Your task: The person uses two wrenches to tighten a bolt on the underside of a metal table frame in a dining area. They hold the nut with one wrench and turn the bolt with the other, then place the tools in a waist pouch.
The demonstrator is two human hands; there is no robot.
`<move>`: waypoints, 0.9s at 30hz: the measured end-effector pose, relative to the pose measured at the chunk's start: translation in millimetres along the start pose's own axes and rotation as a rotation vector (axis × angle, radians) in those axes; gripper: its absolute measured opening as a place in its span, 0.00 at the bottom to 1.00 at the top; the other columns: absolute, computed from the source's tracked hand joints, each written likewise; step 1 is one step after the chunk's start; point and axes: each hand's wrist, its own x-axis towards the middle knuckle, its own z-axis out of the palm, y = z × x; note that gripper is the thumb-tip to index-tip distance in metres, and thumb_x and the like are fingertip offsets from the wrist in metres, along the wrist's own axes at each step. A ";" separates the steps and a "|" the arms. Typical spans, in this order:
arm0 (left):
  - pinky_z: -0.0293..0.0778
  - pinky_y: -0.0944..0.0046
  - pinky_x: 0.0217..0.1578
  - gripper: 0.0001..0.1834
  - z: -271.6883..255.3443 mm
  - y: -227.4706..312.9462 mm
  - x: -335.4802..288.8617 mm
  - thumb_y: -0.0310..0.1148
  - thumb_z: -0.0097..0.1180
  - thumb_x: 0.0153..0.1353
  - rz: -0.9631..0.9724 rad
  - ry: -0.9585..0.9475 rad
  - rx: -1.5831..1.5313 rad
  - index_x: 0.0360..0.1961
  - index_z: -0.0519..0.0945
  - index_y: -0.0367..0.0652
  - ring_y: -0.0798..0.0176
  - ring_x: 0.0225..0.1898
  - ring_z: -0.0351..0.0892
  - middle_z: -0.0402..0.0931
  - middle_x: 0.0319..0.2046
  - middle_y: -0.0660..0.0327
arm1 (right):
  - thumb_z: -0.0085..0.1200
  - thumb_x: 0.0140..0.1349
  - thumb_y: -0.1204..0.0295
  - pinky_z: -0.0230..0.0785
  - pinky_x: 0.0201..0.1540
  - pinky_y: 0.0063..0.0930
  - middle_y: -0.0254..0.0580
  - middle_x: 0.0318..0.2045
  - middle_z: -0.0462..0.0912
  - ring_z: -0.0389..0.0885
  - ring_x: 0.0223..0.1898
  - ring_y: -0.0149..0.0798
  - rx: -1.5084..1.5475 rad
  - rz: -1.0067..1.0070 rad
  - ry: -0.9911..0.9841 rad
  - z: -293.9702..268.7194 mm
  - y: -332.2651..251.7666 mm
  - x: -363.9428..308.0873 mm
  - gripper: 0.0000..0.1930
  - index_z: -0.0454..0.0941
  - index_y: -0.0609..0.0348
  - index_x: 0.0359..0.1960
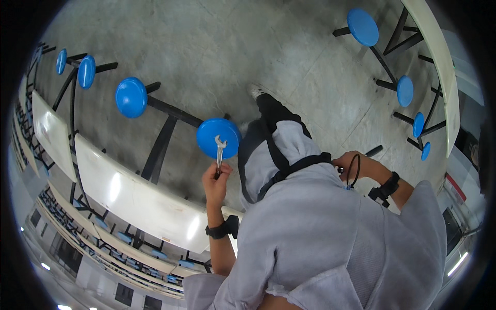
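A silver open-end wrench (220, 149) stands upright in my left hand (214, 178), its fingers pinched round the lower end. The jaw end points up, in front of a round blue stool seat (209, 135). At my right side, near the waist, is my right hand (356, 164) with its fingers curled. A small dark piece shows by its fingertips, and a thin black cable (353, 173) loops over the hand. Past the wrist a black bar (374, 151) sticks out; whether the hand holds it I cannot tell. Black devices are strapped to both wrists.
A long white table (139, 188) runs along the left, joined to blue stools (131, 97) by black metal legs (161, 144). Another white table (439, 67) with blue stools (362, 27) stands at the right. Grey concrete floor (206, 57) lies between them. Rows of tables fill the lower left.
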 end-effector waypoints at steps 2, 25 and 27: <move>0.64 0.75 0.31 0.04 6.2 0.2 5.1 0.16 0.49 0.50 0.014 0.014 0.007 0.25 0.73 0.35 0.74 0.28 0.69 0.74 0.27 0.63 | 0.59 0.46 0.60 0.70 0.32 0.34 0.48 0.24 0.80 0.80 0.29 0.48 0.016 -0.054 0.119 11.5 8.5 11.7 0.16 0.79 0.58 0.33; 0.56 0.77 0.18 0.06 -15.5 -24.6 -96.9 0.15 0.47 0.51 0.296 0.371 -0.255 0.24 0.72 0.38 0.78 0.18 0.62 0.75 0.28 0.63 | 0.50 0.46 0.61 0.67 0.30 0.45 0.50 0.23 0.79 0.77 0.27 0.53 -0.995 -0.773 -0.103 -85.6 -235.6 104.7 0.14 0.80 0.60 0.22; 0.56 0.78 0.18 0.06 -12.2 -17.6 -90.5 0.15 0.47 0.51 0.353 0.343 -0.231 0.24 0.72 0.37 0.78 0.19 0.62 0.74 0.29 0.63 | 0.50 0.47 0.61 0.67 0.31 0.45 0.50 0.23 0.79 0.77 0.28 0.53 -0.921 -0.765 -0.083 -80.1 -229.2 118.3 0.14 0.80 0.59 0.23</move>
